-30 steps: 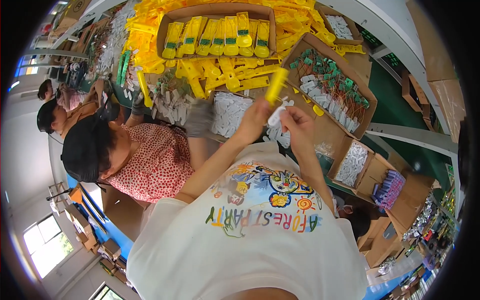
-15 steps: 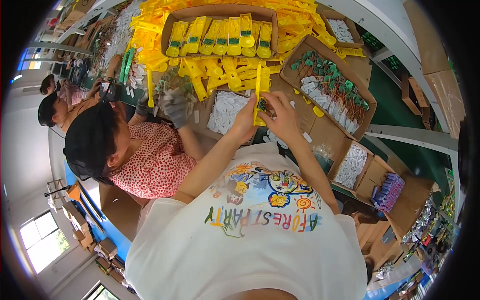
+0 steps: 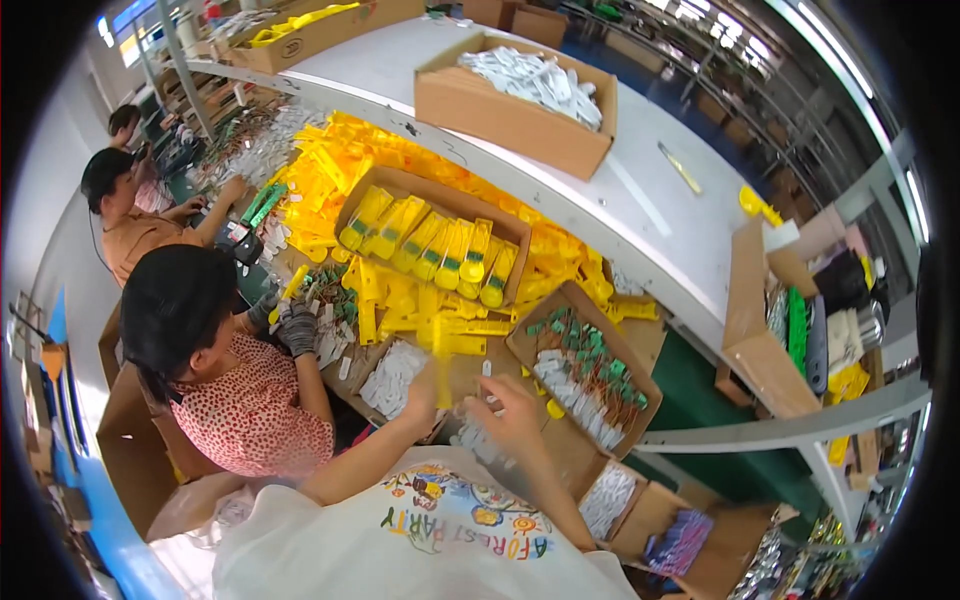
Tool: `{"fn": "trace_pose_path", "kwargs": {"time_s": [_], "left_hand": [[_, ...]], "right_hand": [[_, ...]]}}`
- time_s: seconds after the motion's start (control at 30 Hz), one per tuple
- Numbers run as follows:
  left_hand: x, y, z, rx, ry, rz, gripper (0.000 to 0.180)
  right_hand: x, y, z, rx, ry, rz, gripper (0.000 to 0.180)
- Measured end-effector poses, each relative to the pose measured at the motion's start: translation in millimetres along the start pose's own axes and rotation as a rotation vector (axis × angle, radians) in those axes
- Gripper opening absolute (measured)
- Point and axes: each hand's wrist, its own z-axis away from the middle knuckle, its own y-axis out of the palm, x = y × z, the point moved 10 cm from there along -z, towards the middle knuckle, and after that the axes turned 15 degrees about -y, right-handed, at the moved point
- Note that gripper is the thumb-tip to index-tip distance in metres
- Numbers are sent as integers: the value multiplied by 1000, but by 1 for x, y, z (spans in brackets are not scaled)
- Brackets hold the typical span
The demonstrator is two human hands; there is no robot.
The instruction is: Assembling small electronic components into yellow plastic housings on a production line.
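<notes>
My left hand point(image 3: 423, 394) is closed around a long yellow plastic part point(image 3: 442, 348), held upright and smeared by motion. Just to its right, my right hand point(image 3: 514, 416) has its fingers curled in a pinch. Whatever lies between those fingertips is too small to make out. White plastic pieces point(image 3: 396, 378) fill a small box by my left hand. Beyond the hands stands a cardboard tray point(image 3: 345, 240) with a row of yellow parts bearing green boards. To the right, another cardboard tray point(image 3: 648, 412) holds small green circuit boards with reddish wires and white pieces.
A heap of yellow parts point(image 3: 325, 170) covers the far bench. Above it runs a white shelf point(image 3: 640, 200) with a carton point(image 3: 510, 125) of white pieces and a cutter knife point(image 3: 680, 168). At my left, a gloved co-worker point(image 3: 255, 400) handles a yellow part. Purple packs point(image 3: 680, 540) sit in a box lower right.
The view has tilted up and swung, bringing the shelf and carton in. My right hand has come away from the yellow part, which my left hand still holds.
</notes>
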Motion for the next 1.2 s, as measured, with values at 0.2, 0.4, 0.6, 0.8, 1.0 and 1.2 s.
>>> {"fn": "trace_pose_path", "kwargs": {"time_s": [0.2,0.4,0.6,0.8,1.0,1.2], "left_hand": [[-11,-46,-17,-113,-38,81,44],[1,-47,-17,-107,-143,81,42],[30,-26,-19,113,-141,117,40],[30,-38,-12,86,-201,202,42],[-9,-44,1,135,-203,229,43],[10,-46,4,168,-344,125,44]], "right_hand": [[158,-99,-132,-204,-507,123,30],[221,-94,-272,-156,-472,-295,32],[169,-103,-462,-121,-399,-255,26],[181,-122,-327,-120,-457,1021,21],[58,-95,-81,-398,-230,76,13],[-200,-74,167,-273,697,319,13]]}}
